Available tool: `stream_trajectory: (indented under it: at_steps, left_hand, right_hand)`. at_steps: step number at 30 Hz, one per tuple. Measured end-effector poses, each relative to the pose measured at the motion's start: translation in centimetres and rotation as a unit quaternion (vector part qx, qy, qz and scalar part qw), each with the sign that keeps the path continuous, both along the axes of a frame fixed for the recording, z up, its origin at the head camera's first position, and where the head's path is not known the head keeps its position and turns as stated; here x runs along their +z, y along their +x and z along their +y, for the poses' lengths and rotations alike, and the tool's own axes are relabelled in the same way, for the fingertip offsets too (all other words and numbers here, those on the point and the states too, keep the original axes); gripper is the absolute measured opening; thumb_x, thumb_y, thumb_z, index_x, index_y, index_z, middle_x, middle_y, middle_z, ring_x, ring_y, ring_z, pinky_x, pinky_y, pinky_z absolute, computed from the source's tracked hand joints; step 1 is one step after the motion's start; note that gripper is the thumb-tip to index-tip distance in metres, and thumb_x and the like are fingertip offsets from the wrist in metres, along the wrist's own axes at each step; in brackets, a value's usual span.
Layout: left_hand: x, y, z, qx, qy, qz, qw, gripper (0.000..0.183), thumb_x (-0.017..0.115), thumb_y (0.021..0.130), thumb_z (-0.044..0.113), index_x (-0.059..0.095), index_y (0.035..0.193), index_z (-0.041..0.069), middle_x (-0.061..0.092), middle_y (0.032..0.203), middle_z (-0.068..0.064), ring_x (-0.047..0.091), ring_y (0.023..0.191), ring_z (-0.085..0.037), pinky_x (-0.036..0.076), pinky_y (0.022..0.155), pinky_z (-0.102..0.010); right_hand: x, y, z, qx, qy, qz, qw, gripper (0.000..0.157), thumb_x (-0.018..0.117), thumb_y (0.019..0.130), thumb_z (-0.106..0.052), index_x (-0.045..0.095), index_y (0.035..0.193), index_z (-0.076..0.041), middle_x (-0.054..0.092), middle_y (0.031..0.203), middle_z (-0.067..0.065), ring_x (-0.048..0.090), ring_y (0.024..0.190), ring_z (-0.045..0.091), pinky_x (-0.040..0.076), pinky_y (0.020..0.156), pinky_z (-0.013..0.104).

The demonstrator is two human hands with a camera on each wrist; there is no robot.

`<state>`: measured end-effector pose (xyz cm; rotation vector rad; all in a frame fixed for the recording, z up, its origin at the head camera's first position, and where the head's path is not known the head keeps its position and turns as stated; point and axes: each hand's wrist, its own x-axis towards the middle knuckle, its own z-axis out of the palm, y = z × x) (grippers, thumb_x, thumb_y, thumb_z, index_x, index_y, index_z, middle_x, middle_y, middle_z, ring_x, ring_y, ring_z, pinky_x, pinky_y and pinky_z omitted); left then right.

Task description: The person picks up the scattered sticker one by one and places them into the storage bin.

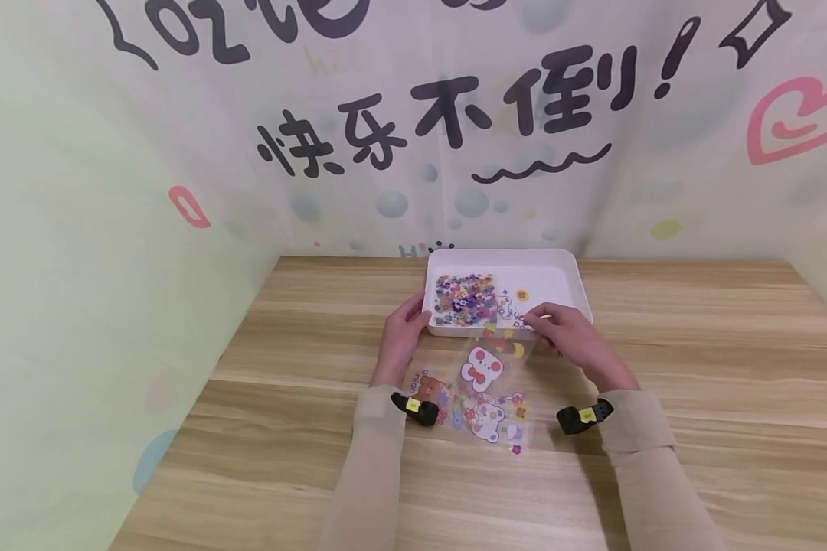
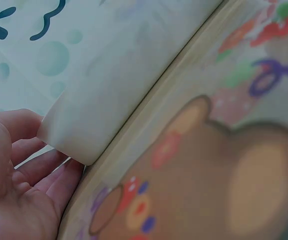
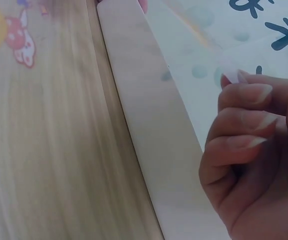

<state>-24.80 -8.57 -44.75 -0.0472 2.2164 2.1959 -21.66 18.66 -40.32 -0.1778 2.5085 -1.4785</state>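
Film [image 1: 482, 369] extends left of the right grip [image 1: 572, 334] pinching it; left grip [image 1: 401, 337] clamps tray [image 1: 551, 283].

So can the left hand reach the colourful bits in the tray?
Probably yes: the left hand holds a corner of the white tray, close to the colourful bits, with only the rim between.

Lt wood-grain tbl [image 1: 724, 413], whitish backdrop [image 1: 358, 229] behind w/ blk lettering [image 1: 450, 115], pink heart [image 1: 794, 132], blue-grey dots [image 1: 472, 203]
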Motion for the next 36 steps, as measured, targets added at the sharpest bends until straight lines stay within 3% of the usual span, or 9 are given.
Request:
stream_trajectory:
  at_steps: [8, 15, 36]
  left_hand:
    - [1.8, 1.1, 0.1, -0.009, -0.003, 0.001, 1.0000, 0.044, 0.049, 0.090, 0.008, 0.041, 0.133, 0.005, 0.040, 0.136, -0.013, 0.038, 0.123, -0.023, 0.037, 0.097, -0.027]
    - [-0.7, -0.2, -0.1, 0.009, 0.002, 0.017, 0.9998, 0.041, 0.053, 0.089, 0.012, 0.047, 0.130, 0.012, 0.047, 0.131, -0.005, 0.045, 0.117, -0.014, 0.040, 0.092, -0.021]
    - [-0.9, -0.3, 0.1, 0.011, 0.004, 0.006, 0.9999, 0.042, 0.054, 0.089, 0.015, 0.046, 0.131, 0.015, 0.046, 0.132, -0.004, 0.045, 0.117, -0.018, 0.042, 0.092, -0.027]
  right_hand:
    - [-0.1, -0.1, 0.3, -0.030, -0.031, 0.007, 0.999, 0.042, 0.046, 0.088, -0.047, 0.053, 0.103, -0.008, 0.046, 0.067, 0.006, 0.043, 0.057, 0.024, 0.038, 0.047, 0.032]
    - [0.0, 0.1, 0.2, -0.041, -0.061, -0.004, 0.997, 0.041, 0.047, 0.089, -0.044, 0.052, 0.105, -0.007, 0.048, 0.070, 0.007, 0.044, 0.060, 0.019, 0.041, 0.052, 0.031]
    - [0.0, -0.1, 0.3, -0.105, -0.135, 0.017, 0.985, 0.043, 0.048, 0.089, -0.041, 0.049, 0.109, -0.003, 0.052, 0.075, 0.007, 0.048, 0.062, 0.017, 0.045, 0.053, 0.031]
